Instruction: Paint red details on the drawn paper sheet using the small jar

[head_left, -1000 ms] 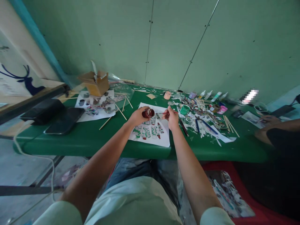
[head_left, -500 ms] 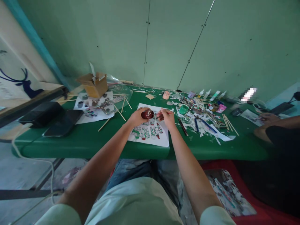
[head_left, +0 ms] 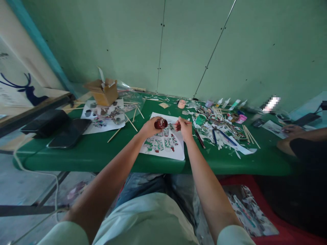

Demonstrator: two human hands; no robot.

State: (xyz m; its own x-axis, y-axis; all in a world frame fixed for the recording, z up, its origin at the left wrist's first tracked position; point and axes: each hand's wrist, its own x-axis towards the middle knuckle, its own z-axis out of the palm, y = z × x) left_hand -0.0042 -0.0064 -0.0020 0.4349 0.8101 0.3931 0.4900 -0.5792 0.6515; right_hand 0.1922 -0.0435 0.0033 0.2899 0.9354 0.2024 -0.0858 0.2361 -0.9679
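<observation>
My left hand (head_left: 149,128) is wrapped round a small jar of dark red paint (head_left: 158,123), tilted with its mouth to the right. Just right of the jar, my right hand (head_left: 183,127) pinches a thin reddish brush (head_left: 187,123), whose tip points left at the jar's mouth. Both hands are over a white sheet (head_left: 176,154) on the green table (head_left: 102,161). Several strips patterned in green, white and red (head_left: 158,144) lie on the sheet below the hands.
Left stand a cardboard box (head_left: 105,93), a black phone (head_left: 68,133) and sticks (head_left: 131,123). Right lie paper scraps, blue-handled pliers (head_left: 224,136), a green pot (head_left: 200,119) and small bottles (head_left: 226,103). Another person's hand (head_left: 292,129) is at far right.
My right hand has moved slightly right, away from the jar, with the brush now lying more visibly across its fingers. My left hand and the jar have barely moved.
</observation>
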